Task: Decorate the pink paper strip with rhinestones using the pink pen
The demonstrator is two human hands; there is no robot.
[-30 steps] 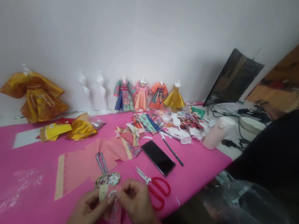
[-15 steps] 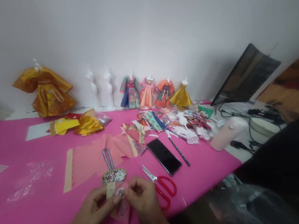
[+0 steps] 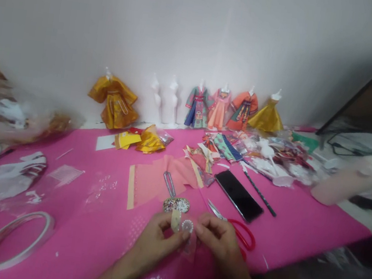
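Note:
Between my hands is a small piece of pink fabric (image 3: 189,246) with a cream edge and a ring of white beads (image 3: 187,225) on it. My left hand (image 3: 162,235) pinches it from the left, thumb beside the beads. On the other side my right hand (image 3: 215,238) has its fingertips closed at the fabric's right edge. Just beyond them lies an oval tin of mixed beads (image 3: 177,204), with a grey bead string (image 3: 169,184) behind it. Red-handled scissors (image 3: 242,233) lie partly behind my right hand.
A large pink fabric piece (image 3: 147,185), a black phone (image 3: 238,196) and a dark patterned pen-like stick (image 3: 259,193) lie ahead. Dressed mini mannequins (image 3: 197,106) line the wall. A tape roll (image 3: 16,240) is at left, a pink bottle (image 3: 353,181) at right.
The view has swung left, bringing the tape roll and plastic bags into sight. Both hands still hold the beaded fabric, its bead ring now facing up more plainly.

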